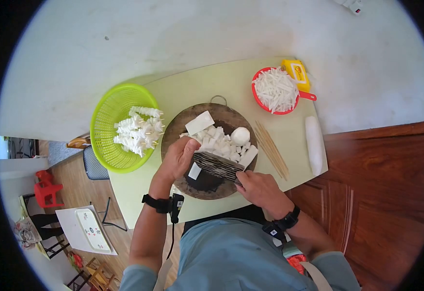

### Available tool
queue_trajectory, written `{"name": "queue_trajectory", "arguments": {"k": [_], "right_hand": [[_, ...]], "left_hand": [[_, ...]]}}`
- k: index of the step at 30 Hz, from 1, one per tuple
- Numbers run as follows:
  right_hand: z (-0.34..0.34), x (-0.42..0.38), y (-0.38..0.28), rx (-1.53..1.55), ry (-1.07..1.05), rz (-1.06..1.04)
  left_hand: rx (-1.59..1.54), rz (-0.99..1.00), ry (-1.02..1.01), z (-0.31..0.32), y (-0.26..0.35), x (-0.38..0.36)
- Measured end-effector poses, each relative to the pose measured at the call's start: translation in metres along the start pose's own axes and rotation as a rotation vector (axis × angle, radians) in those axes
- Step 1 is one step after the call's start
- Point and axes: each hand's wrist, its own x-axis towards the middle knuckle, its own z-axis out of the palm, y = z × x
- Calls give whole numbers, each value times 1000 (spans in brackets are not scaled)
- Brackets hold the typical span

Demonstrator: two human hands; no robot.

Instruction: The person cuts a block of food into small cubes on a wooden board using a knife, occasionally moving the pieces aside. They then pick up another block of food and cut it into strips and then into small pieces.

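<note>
My right hand [260, 188] is wrapped round the handle end of a broad dark cleaver [217, 166], whose blade lies tilted above the round wooden board [173, 127]. At the blade's other end is my left hand [177, 157], its fingers closed near the white pieces; what they hold, if anything, is hidden. White cubes [216, 143] are heaped on the board behind the blade. A flat white slab [200, 122] lies at the heap's back left, a round white piece [240, 136] at its right, and a small white slice [194, 170] in front of the blade.
A green basket [101, 145] with skewered white pieces [139, 130] stands left. Wooden skewers [271, 149] and a long white radish [314, 144] lie right. Behind them are a red strainer [294, 105] of white strips and a yellow packet [296, 73]. A wooden door [386, 179] borders the table.
</note>
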Motion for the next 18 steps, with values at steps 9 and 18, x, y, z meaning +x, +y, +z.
{"name": "queue_trajectory", "arguments": {"k": [9, 18], "right_hand": [[4, -12, -7, 4, -1, 35], [14, -36, -1, 290, 54, 193]], "left_hand": [[82, 16, -10, 14, -5, 1], [70, 45, 470, 18, -39, -39]]}}
